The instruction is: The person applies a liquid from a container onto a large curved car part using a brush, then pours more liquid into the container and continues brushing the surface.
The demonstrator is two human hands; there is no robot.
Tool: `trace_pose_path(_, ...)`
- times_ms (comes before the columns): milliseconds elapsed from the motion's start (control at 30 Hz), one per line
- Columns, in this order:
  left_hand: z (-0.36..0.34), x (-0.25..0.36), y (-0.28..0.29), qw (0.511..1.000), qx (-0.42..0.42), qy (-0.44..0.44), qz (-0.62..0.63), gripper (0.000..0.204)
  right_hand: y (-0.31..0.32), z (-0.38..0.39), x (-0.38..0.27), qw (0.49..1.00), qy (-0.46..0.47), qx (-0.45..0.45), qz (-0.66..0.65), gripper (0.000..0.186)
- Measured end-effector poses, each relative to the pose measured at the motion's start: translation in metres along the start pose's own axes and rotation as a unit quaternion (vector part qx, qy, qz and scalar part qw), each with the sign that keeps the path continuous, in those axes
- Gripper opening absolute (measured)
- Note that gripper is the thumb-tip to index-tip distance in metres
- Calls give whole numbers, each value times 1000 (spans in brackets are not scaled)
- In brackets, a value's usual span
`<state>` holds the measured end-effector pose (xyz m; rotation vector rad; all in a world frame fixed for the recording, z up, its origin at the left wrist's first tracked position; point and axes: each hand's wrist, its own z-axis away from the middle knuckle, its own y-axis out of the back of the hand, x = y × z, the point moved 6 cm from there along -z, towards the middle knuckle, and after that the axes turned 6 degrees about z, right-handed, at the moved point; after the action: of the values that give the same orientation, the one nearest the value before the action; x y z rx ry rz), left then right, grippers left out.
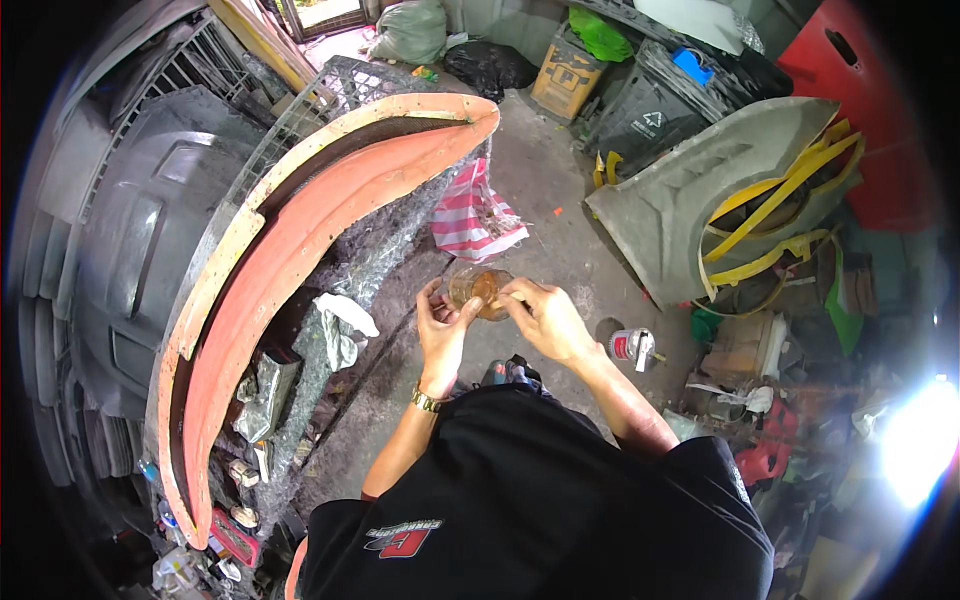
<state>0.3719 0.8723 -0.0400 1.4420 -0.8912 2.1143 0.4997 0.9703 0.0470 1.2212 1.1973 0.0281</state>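
In front of my body I hold a clear round container (484,283) with amber-brown contents. My left hand (442,338) is wrapped round its left side, thumb toward the front. The fingers of my right hand (545,318) are closed at its right rim; whether they pinch something small there is hidden. To my left a long curved orange-red panel (300,240) with a pale flange lies on a bench. Below and right of my right hand, a small white and red can (630,346) with a stick-like handle stands on the floor.
A pink-and-white striped sack (478,215) sits just beyond my hands. At right, a grey moulded panel (665,195) leans near yellow-edged parts (780,190). A cardboard box (568,78) and black bin (645,110) stand at the back. A white cloth (345,325) lies on the bench.
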Motion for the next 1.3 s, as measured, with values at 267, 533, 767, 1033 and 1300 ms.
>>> trace_pose_path(267, -4, -2, 2, 1000, -3, -11, -13, 63, 9, 10, 13, 990, -110, 31, -79, 12)
trace_pose_path(533, -5, -7, 4, 1000, 12, 10, 26, 63, 20, 42, 49, 925, -228, 158, -260, 15)
trace_pose_path(767, -1, -6, 3, 1000, 10, 8, 23, 61, 37, 50, 45, 932, -202, 172, -249, 15)
trace_pose_path(1033, -6, -8, 3, 998, -15, 28, 53, 69, 34, 34, 35, 989, 20, 52, -135, 14)
trace_pose_path(1300, -27, 9, -2, 994, -43, 46, 86, 66, 43, 30, 83, 949, -83, 77, -293, 13)
